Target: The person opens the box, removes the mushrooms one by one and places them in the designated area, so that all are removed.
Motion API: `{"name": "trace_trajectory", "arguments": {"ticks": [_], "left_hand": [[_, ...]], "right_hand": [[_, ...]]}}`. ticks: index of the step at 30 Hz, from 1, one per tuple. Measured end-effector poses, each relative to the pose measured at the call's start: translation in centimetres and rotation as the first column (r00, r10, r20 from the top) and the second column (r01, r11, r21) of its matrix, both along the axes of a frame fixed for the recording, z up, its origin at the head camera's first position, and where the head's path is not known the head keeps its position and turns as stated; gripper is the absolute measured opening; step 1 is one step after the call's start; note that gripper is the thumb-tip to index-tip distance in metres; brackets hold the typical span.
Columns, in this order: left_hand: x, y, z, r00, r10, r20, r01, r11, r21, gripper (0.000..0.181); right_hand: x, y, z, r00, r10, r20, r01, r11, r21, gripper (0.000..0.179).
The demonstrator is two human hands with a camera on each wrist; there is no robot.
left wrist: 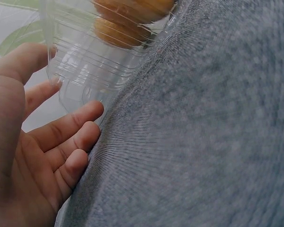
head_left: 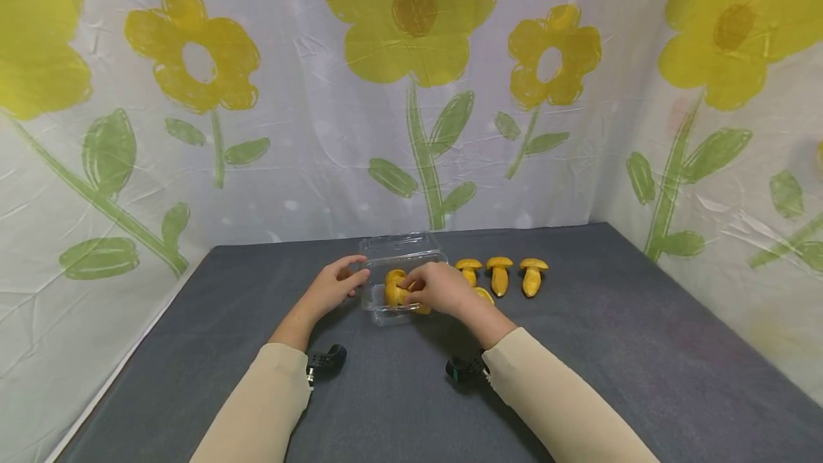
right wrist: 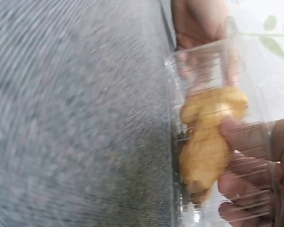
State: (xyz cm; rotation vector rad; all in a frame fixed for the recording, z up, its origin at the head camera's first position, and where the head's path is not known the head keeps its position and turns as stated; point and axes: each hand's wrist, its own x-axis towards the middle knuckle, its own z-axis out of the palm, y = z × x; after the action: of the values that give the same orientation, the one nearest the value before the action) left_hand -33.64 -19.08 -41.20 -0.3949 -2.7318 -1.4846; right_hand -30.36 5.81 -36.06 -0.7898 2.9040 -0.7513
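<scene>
A clear plastic clamshell box (head_left: 379, 316) stands on the dark cloth, its lid (head_left: 401, 243) tipped back at the rear. Yellow toy mushrooms (head_left: 393, 287) lie inside it. My right hand (head_left: 440, 288) reaches into the box, thumb and fingers pinching a yellow mushroom (right wrist: 206, 158), seen through the ribbed wall in the right wrist view. At the box's left side, my left hand (head_left: 331, 288) has its thumb and forefinger tips at the wall, the other fingers loosely bent near the cloth. In the left wrist view, rounded mushroom parts (left wrist: 120, 33) show through the plastic.
Right of the box, three upright-looking mushrooms (head_left: 499, 277) lie in a row, caps toward the back. Another mushroom (head_left: 484, 296) is partly hidden by my right hand. The dark cloth-covered table (head_left: 386, 406) meets a flower-printed curtain (head_left: 289, 184) behind and at the sides.
</scene>
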Motion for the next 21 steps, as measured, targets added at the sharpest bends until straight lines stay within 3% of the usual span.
{"name": "trace_trajectory", "arguments": {"ticks": [3, 6, 14, 21], "left_hand": [[-0.1, -0.1, -0.2, 1.000, 0.004, -0.001, -0.004, 1.000, -0.010, 0.052], [-0.2, -0.1, -0.2, 1.000, 0.010, 0.004, -0.009, 1.000, -0.015, 0.050], [-0.1, -0.1, -0.1, 1.000, 0.009, 0.005, -0.009, 1.000, -0.013, 0.055], [-0.1, -0.2, -0.2, 1.000, 0.003, 0.001, -0.003, 1.000, -0.020, 0.059]], "right_hand": [[0.0, 0.2, 0.3, 1.000, -0.008, -0.010, 0.007, 0.999, -0.039, 0.027], [0.0, 0.6, 1.0, 0.999, -0.011, 0.047, 0.016, 0.994, -0.111, 0.036], [0.2, 2.2, 3.1, 0.975, 0.110, 0.192, -0.042, 0.944, -0.328, 0.051], [0.7, 3.9, 5.2, 0.945, 0.159, 0.287, -0.051, 0.935, -0.352, 0.049]]}}
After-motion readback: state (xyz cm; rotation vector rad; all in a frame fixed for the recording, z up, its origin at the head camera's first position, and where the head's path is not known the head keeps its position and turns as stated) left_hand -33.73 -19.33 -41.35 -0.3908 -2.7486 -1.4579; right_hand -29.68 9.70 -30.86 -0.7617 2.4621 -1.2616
